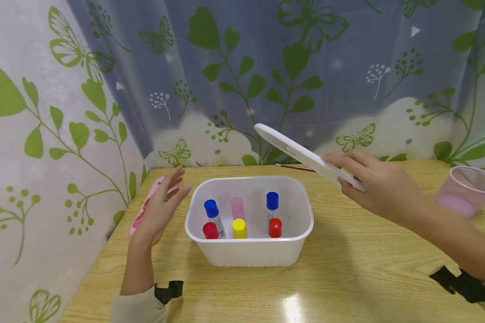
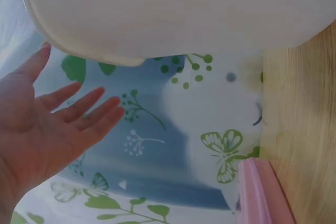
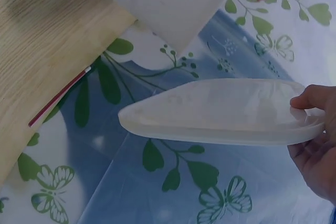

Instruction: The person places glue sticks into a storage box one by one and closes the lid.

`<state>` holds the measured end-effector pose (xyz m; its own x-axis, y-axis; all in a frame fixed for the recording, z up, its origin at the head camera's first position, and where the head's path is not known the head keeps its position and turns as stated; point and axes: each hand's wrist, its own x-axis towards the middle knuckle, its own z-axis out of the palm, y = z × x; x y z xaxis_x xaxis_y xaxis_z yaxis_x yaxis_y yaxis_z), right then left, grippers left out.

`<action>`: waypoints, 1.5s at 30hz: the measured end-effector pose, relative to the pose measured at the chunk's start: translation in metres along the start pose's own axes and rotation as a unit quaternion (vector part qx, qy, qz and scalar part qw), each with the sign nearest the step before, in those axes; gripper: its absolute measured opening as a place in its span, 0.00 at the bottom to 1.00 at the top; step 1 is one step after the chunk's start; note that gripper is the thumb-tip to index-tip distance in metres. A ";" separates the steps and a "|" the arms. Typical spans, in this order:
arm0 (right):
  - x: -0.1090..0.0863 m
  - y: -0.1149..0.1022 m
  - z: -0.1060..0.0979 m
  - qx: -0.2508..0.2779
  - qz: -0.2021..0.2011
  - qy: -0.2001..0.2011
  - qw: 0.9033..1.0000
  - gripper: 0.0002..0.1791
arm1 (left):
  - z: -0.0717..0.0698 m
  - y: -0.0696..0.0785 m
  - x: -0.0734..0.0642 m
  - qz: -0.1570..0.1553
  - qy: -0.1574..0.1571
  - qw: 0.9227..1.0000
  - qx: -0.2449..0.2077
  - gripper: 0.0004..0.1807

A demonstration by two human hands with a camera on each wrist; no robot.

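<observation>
A white plastic bin (image 1: 250, 253) stands on the table, holding several capped tubes: blue caps (image 1: 211, 208), red caps (image 1: 275, 227), a yellow cap (image 1: 239, 228) and a pink one (image 1: 237, 207). My right hand (image 1: 377, 181) grips one end of a white lid (image 1: 303, 154), which tilts in the air above the bin's right side. In the right wrist view, thumb and fingers pinch the lid (image 3: 220, 111) at its edge. Left of the bin, my left hand (image 1: 160, 208) is raised with fingers spread and nothing in it, as the left hand (image 2: 58, 124) in its wrist view also shows.
A pink case (image 1: 139, 215) lies at the table's left edge, partly behind the left hand. A pink translucent cup (image 1: 469, 190) stands at the far right. Along the back edge lies a thin dark-red brush (image 1: 295, 168). A leaf-patterned curtain (image 1: 242, 80) hangs behind the table.
</observation>
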<state>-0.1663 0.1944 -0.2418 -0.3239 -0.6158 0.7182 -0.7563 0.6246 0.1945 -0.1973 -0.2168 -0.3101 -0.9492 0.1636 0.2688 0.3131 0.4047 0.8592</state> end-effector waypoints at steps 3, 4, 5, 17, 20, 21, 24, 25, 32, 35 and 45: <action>0.005 -0.006 0.008 -0.006 -0.037 0.012 0.999 0.21 | 0.002 0.009 -0.001 0.033 0.022 0.999 0.013 0.34; 0.007 -0.008 0.011 -0.003 -0.049 0.016 0.999 0.21 | 0.003 0.013 -0.002 0.043 0.028 0.998 0.023 0.34; 0.008 -0.010 0.014 0.000 -0.061 0.018 0.998 0.21 | 0.003 0.016 -0.002 0.054 0.034 0.997 0.034 0.34; 0.013 -0.028 0.032 -0.043 -0.181 -0.005 0.983 0.25 | 0.018 0.055 -0.004 0.308 0.016 0.925 0.223 0.32; 0.012 -0.031 0.033 -0.059 -0.208 -0.019 0.976 0.26 | 0.024 0.059 -0.004 0.358 0.009 0.897 0.258 0.33; 0.012 -0.032 0.033 -0.067 -0.217 -0.022 0.974 0.26 | 0.025 0.060 -0.004 0.370 0.007 0.890 0.267 0.32; 0.012 -0.034 0.035 -0.094 -0.239 -0.027 0.966 0.25 | 0.028 0.061 -0.005 0.399 0.001 0.871 0.285 0.30; 0.013 -0.034 0.035 -0.104 -0.246 -0.027 0.963 0.24 | 0.028 0.060 -0.005 0.408 0.000 0.866 0.287 0.29; 0.013 -0.039 0.040 -0.143 -0.282 -0.043 0.948 0.23 | 0.024 0.056 -0.015 0.444 -0.030 0.855 0.268 0.22; 0.012 -0.042 0.043 -0.151 -0.296 -0.053 0.942 0.24 | 0.021 0.054 -0.023 0.436 -0.051 0.858 0.266 0.22; 0.014 -0.053 0.059 -0.149 -0.324 -0.040 0.933 0.20 | 0.014 0.043 -0.039 0.425 -0.065 0.865 0.259 0.20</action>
<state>-0.1638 0.1244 -0.2816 0.0963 -0.9373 0.3350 -0.6196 0.2069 0.7572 -0.1459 -0.1927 -0.2897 -0.3684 0.6862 0.6273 0.9002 0.4317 0.0565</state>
